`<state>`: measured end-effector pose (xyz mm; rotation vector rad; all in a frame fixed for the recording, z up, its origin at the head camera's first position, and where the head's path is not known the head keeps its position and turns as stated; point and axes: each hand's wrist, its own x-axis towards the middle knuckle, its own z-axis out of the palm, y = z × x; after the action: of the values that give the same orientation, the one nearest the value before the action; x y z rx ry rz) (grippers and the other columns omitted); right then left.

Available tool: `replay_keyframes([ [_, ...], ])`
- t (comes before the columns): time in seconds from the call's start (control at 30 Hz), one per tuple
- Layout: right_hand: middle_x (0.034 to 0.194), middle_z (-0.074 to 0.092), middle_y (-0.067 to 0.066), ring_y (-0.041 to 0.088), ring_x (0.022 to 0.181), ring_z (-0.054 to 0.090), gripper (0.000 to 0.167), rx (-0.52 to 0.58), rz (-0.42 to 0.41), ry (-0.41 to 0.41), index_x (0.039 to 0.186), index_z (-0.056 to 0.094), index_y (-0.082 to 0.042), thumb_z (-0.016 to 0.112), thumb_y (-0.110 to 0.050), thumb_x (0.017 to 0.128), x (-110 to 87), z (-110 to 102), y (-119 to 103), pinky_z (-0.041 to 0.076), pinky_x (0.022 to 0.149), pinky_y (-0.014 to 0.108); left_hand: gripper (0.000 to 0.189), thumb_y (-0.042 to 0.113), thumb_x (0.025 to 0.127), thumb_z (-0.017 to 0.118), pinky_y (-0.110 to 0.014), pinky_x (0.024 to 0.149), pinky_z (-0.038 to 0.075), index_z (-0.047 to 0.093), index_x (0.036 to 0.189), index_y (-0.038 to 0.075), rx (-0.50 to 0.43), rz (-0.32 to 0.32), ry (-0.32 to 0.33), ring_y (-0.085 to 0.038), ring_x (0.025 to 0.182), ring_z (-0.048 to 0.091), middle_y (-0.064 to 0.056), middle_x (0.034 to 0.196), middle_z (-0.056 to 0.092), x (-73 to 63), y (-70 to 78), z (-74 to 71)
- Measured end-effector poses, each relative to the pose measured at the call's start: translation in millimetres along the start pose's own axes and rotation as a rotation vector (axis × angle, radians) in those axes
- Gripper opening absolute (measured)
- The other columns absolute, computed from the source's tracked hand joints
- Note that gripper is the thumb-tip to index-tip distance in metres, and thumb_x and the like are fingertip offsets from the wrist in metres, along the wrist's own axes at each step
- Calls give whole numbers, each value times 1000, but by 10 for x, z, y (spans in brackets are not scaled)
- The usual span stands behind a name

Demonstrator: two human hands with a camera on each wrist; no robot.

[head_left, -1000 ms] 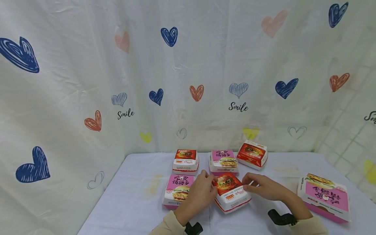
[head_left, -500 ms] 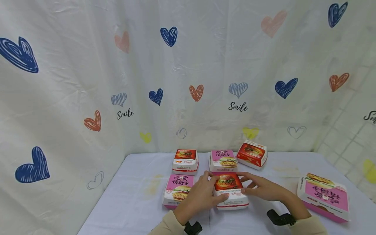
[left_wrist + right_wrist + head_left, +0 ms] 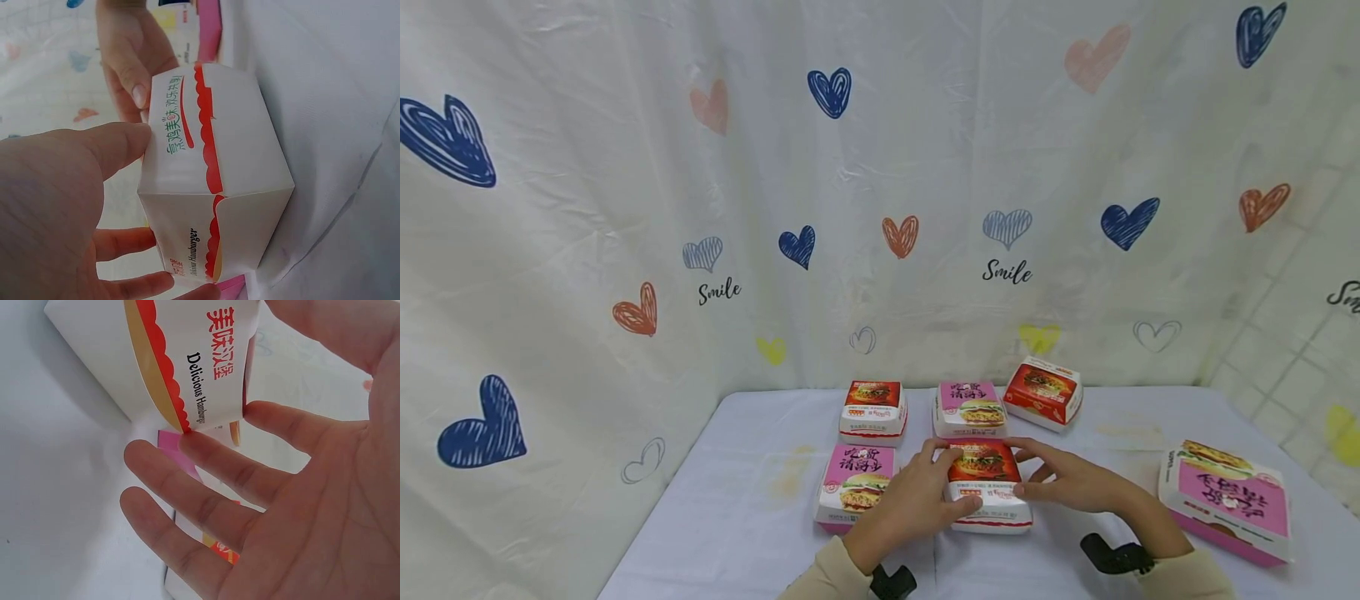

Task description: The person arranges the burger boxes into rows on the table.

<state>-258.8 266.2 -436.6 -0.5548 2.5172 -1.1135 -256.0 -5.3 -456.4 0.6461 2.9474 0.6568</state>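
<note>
Between both hands sits a hamburger box (image 3: 992,505) with a red, burger-printed top and white sides, low on the white cloth. My left hand (image 3: 912,497) holds its left part, the thumb on the near white top and the fingers along the left and far edges. At the right side, my right hand (image 3: 1067,477) touches the box with thumb and fingertips; the right wrist view shows its fingers spread and fairly straight. A pink hamburger box (image 3: 855,477) lies left of the held box, partly behind my left hand. Another pink box (image 3: 972,403) stands directly behind.
A red box (image 3: 874,408) stands at the back left, another red box (image 3: 1045,390) angled at the back right. A larger pink box (image 3: 1228,500) lies turned at the right. Behind the white-covered table (image 3: 730,500) hangs a curtain (image 3: 925,167) printed with hearts.
The held box has turned from a slant to square with its neighbours. My left thumb has come onto its near top; my right fingers have moved to its far right corner.
</note>
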Motion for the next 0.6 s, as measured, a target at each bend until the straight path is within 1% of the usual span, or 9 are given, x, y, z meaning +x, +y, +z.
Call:
replay_keyframes([
  [0.17,144,49,30,28,110,62,79,1,12,-1,159,32,-15,72,-38,95,12,3,4,58,84,53,79,70,84,69,-54,100,53,45,151,36,-37,-15,-6,-26,134,55,0,159,39,-3,3,2],
  [0.47,144,49,30,28,109,63,79,-5,17,5,159,32,-15,72,-38,94,-1,0,-6,58,83,54,80,71,85,67,-52,101,53,44,152,34,-39,7,5,-25,131,56,-1,157,41,-11,17,22],
  [0.6,144,49,30,28,110,63,79,-11,21,6,159,32,-15,72,-38,94,-2,0,-5,58,83,54,80,73,86,65,-52,103,52,43,152,35,-33,7,8,-24,131,56,0,157,40,-9,13,39],
])
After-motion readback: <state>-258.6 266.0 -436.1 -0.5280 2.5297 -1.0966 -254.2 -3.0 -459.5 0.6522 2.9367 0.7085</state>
